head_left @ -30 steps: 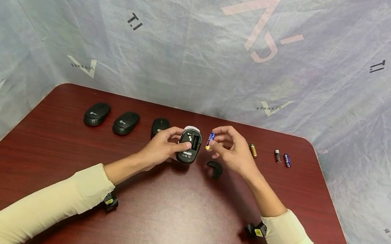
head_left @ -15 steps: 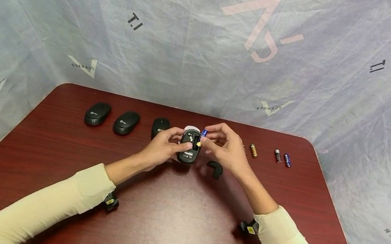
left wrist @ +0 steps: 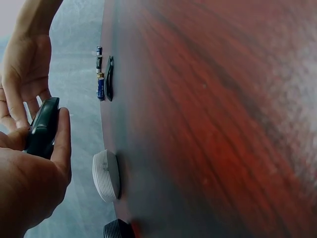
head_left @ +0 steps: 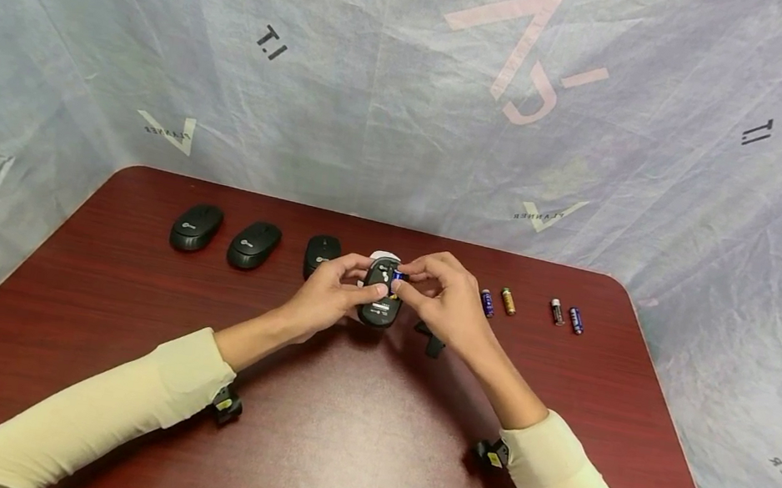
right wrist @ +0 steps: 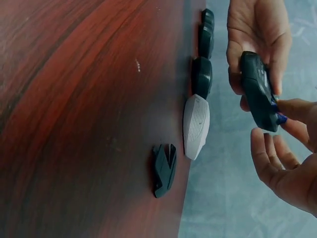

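Observation:
My left hand point(head_left: 325, 293) grips a black computer mouse point(head_left: 374, 315), its underside turned up and the thumb lying across it. With thumb and index finger my right hand point(head_left: 454, 302) pinches a blue battery point(head_left: 398, 276) at the mouse's battery slot. In the right wrist view the battery point(right wrist: 281, 118) pokes out by the mouse's edge, partly hidden by fingertips. Below the right hand a black battery cover point(head_left: 431, 341) lies on the table; the right wrist view shows this cover point(right wrist: 164, 170) whole.
Three black mice stand to the left, among them the leftmost mouse point(head_left: 196, 228). Behind the held mouse is a white mouse point(right wrist: 196, 127). To the right lie several batteries, including a gold battery point(head_left: 507, 301) and a blue battery point(head_left: 577, 321). The dark red table point(head_left: 332, 438) meets a fabric backdrop point(head_left: 351, 103).
My right hand has moved left, bringing the blue battery from beside the mouse down to its slot. The left hand and the mouse have barely shifted.

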`<act>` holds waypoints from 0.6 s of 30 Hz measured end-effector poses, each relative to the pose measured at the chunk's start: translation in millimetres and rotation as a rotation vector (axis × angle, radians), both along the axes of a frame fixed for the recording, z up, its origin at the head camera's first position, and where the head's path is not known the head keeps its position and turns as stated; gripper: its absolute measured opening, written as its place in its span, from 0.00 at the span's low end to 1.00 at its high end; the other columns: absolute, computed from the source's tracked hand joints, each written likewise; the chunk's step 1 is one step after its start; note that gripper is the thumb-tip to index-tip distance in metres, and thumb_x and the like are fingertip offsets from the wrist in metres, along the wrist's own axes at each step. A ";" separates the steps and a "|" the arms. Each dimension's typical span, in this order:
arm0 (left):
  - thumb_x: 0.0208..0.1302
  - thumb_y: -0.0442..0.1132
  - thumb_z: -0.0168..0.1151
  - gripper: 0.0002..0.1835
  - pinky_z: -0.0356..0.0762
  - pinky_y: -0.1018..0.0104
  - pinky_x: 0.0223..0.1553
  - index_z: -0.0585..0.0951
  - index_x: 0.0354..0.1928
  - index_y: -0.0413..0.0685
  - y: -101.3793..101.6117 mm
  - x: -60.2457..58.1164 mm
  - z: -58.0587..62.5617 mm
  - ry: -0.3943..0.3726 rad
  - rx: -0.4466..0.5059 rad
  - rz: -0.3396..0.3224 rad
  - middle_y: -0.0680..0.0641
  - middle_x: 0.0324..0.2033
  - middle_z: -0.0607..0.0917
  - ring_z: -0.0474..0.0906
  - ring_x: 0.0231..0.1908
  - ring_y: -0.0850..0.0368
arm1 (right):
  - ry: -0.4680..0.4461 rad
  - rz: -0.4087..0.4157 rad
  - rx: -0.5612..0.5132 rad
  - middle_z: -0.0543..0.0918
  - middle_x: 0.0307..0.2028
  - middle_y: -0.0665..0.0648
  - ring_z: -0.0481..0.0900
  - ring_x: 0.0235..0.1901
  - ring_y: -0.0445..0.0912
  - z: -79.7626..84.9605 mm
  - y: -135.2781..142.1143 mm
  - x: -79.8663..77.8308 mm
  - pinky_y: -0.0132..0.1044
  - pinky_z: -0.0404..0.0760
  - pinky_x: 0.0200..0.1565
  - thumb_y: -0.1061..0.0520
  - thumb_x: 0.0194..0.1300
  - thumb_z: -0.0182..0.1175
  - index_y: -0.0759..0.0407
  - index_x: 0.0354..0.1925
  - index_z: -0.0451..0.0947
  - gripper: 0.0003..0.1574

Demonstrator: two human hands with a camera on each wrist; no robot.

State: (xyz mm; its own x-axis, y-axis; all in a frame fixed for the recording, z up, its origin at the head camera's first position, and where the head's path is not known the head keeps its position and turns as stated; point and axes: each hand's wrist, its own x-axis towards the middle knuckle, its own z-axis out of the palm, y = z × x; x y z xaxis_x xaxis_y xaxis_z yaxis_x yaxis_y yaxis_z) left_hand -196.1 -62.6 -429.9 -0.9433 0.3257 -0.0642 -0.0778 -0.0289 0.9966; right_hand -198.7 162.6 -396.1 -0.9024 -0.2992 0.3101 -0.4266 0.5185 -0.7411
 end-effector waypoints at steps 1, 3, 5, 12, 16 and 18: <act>0.80 0.33 0.70 0.30 0.96 0.64 0.40 0.74 0.77 0.34 0.3 0.4 0.2 0.002 0.001 0.002 0.32 0.62 0.84 0.92 0.44 0.61 | -0.012 0.000 -0.021 0.88 0.53 0.58 0.93 0.48 0.51 -0.3 -0.4 -0.3 0.42 0.97 0.47 0.57 0.73 0.78 0.57 0.49 0.93 0.09; 0.80 0.33 0.70 0.29 0.96 0.64 0.40 0.74 0.77 0.33 1.1 1.0 0.2 0.012 -0.001 0.004 0.32 0.61 0.85 0.92 0.43 0.61 | -0.064 0.006 -0.082 0.88 0.56 0.59 0.93 0.51 0.52 -0.8 -1.4 -1.2 0.44 0.98 0.48 0.57 0.76 0.76 0.58 0.48 0.93 0.07; 0.79 0.33 0.70 0.29 0.96 0.65 0.39 0.75 0.77 0.33 1.5 1.9 0.2 0.027 -0.009 0.006 0.33 0.60 0.86 0.92 0.43 0.61 | -0.148 0.019 -0.173 0.89 0.57 0.61 0.94 0.52 0.54 -1.1 -2.3 -2.7 0.48 0.98 0.49 0.59 0.76 0.75 0.62 0.48 0.92 0.07; 0.79 0.32 0.70 0.28 0.94 0.68 0.38 0.76 0.76 0.34 1.3 3.9 -0.2 0.079 -0.029 0.010 0.34 0.59 0.86 0.92 0.43 0.61 | -0.406 0.024 -0.440 0.93 0.53 0.65 0.94 0.50 0.53 1.5 -3.2 -7.0 0.50 0.98 0.51 0.68 0.72 0.75 0.77 0.49 0.87 0.13; 0.78 0.33 0.71 0.29 0.93 0.68 0.38 0.76 0.76 0.34 2.0 3.7 -0.7 0.086 -0.035 0.006 0.33 0.59 0.86 0.91 0.43 0.61 | -0.445 -0.008 -0.501 0.94 0.49 0.61 0.94 0.45 0.46 -0.2 -2.6 -9.6 0.48 0.99 0.49 0.70 0.68 0.76 0.79 0.47 0.88 0.12; 0.78 0.33 0.71 0.28 0.93 0.68 0.38 0.76 0.75 0.34 2.7 3.4 -0.9 0.085 -0.033 0.002 0.33 0.59 0.86 0.91 0.43 0.61 | -0.453 -0.027 -0.511 0.94 0.48 0.58 0.94 0.43 0.45 -1.0 -2.4 -10.2 0.47 0.99 0.48 0.70 0.68 0.76 0.77 0.47 0.88 0.12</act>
State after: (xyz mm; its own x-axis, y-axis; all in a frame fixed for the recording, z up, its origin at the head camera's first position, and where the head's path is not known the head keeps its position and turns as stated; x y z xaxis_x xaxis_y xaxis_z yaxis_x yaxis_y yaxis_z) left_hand -192.6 -59.9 -430.8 -0.9463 0.3232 0.0056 0.0074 0.0045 1.0000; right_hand -208.9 160.1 -397.1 -0.9815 -0.1914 -0.0036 -0.0085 0.0622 -0.9980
